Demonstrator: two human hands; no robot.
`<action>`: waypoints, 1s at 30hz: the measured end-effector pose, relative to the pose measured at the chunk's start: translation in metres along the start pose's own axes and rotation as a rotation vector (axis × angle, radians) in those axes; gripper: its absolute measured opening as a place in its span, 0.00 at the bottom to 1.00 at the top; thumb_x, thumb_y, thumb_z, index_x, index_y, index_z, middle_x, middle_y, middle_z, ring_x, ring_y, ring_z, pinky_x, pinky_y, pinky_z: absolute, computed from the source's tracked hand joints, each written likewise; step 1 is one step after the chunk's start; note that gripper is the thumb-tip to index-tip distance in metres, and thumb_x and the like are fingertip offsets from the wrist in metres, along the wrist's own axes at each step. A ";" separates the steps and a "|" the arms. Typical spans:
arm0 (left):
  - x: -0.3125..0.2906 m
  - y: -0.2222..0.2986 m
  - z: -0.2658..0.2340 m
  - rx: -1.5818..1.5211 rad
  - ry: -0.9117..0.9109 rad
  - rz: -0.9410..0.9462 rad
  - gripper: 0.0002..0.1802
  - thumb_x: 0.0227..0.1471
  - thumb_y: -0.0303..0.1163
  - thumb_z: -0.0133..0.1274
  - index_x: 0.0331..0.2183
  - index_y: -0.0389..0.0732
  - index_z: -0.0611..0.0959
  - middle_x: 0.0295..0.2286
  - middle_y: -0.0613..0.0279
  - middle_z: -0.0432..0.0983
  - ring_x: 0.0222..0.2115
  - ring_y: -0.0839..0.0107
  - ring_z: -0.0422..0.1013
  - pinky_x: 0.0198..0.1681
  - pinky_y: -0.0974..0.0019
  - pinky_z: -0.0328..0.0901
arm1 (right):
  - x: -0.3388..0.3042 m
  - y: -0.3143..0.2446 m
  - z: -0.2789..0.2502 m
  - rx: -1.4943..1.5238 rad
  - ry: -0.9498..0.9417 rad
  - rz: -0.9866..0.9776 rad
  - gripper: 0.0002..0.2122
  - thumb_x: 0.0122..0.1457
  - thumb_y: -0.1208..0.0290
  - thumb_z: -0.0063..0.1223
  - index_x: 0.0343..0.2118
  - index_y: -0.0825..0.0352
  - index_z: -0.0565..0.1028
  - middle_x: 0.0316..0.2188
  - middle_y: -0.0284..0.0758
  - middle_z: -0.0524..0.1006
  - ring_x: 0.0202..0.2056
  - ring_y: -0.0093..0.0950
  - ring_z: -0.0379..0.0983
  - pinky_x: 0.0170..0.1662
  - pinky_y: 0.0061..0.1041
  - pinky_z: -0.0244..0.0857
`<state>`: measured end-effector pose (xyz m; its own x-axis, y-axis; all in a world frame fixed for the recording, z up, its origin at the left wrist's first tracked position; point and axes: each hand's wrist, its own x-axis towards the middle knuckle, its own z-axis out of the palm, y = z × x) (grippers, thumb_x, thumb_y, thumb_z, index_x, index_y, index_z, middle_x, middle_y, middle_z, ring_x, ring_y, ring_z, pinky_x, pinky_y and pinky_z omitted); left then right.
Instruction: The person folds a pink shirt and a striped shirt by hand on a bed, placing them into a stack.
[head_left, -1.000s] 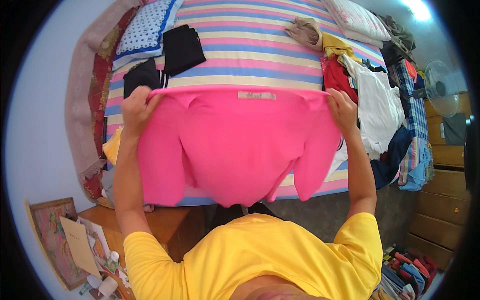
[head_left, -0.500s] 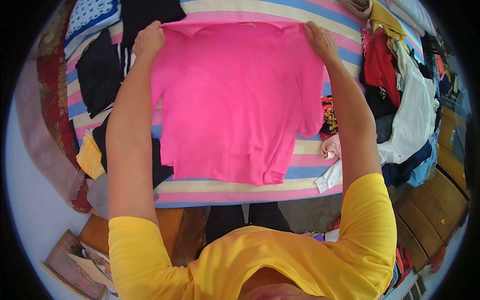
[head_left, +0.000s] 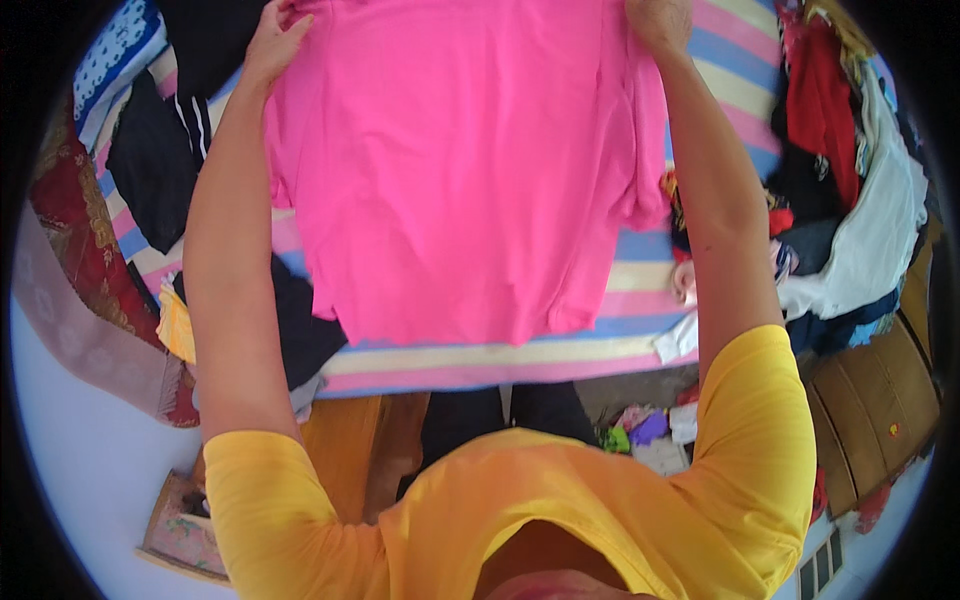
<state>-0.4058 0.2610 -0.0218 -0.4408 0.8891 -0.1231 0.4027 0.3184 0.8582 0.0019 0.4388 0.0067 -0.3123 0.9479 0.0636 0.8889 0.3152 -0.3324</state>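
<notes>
A bright pink long-sleeved top (head_left: 470,170) is stretched between my two hands above a striped bedsheet (head_left: 640,275). My left hand (head_left: 277,42) grips its upper left corner, fingers closed on the cloth. At the upper right corner my right hand (head_left: 660,22) is closed on the fabric, its fingertips partly hidden. The top's upper edge runs out of the picture. Its sleeves hang folded along both sides, and its hem lies toward me, near the bed's front edge.
Black folded clothes (head_left: 155,165) and a blue-and-white patterned cloth (head_left: 120,60) lie at the left. On the right is a heap with a red garment (head_left: 820,110) and a white garment (head_left: 870,220). A wooden piece of furniture (head_left: 340,440) stands below the bed edge.
Both hands have moved up in the picture with the pink top, whose upper edge has left the view. The view has shifted, and more items on the floor show between body and bed.
</notes>
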 end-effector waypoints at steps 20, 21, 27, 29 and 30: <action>-0.395 -0.004 0.018 0.333 0.108 -0.847 0.32 0.35 0.40 0.62 0.40 0.30 0.71 0.30 0.50 0.74 0.34 0.57 0.69 0.40 0.60 0.63 | -0.412 0.019 -0.023 0.749 -0.373 0.947 0.18 0.51 0.67 0.54 0.41 0.71 0.66 0.33 0.37 0.71 0.32 0.26 0.68 0.34 0.24 0.63; -0.398 -0.009 0.018 0.327 0.122 -0.827 0.32 0.35 0.40 0.62 0.40 0.30 0.71 0.30 0.50 0.74 0.34 0.57 0.69 0.40 0.60 0.63 | -0.417 0.038 -0.019 0.761 -0.357 0.931 0.18 0.51 0.67 0.54 0.41 0.71 0.66 0.33 0.37 0.71 0.32 0.26 0.68 0.34 0.24 0.63; -0.426 -0.031 0.016 -0.350 0.310 -0.698 0.16 0.42 0.28 0.55 0.36 0.33 0.73 0.30 0.56 0.74 0.31 0.69 0.71 0.32 0.68 0.66 | -0.410 0.055 -0.041 1.415 -0.041 1.209 0.05 0.58 0.71 0.44 0.33 0.66 0.67 0.25 0.31 0.70 0.28 0.21 0.68 0.28 0.24 0.65; -0.434 -0.022 0.018 -0.477 0.276 -0.768 0.15 0.44 0.26 0.53 0.37 0.33 0.73 0.31 0.58 0.74 0.31 0.70 0.71 0.32 0.69 0.66 | -0.410 0.056 -0.056 1.418 -0.080 1.242 0.03 0.59 0.71 0.42 0.31 0.64 0.66 0.24 0.30 0.70 0.27 0.21 0.68 0.27 0.23 0.65; -0.438 -0.017 0.015 -0.598 0.243 -0.847 0.13 0.46 0.23 0.51 0.37 0.34 0.73 0.32 0.59 0.73 0.31 0.71 0.70 0.32 0.70 0.66 | -0.415 0.063 -0.059 1.426 -0.067 1.236 0.03 0.59 0.71 0.42 0.31 0.64 0.66 0.24 0.30 0.70 0.27 0.21 0.68 0.27 0.23 0.65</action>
<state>-0.2071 -0.1289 0.0104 -0.5675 0.3424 -0.7488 -0.5408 0.5308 0.6525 0.2071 0.0677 0.0149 0.1569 0.5658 -0.8095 -0.3009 -0.7533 -0.5848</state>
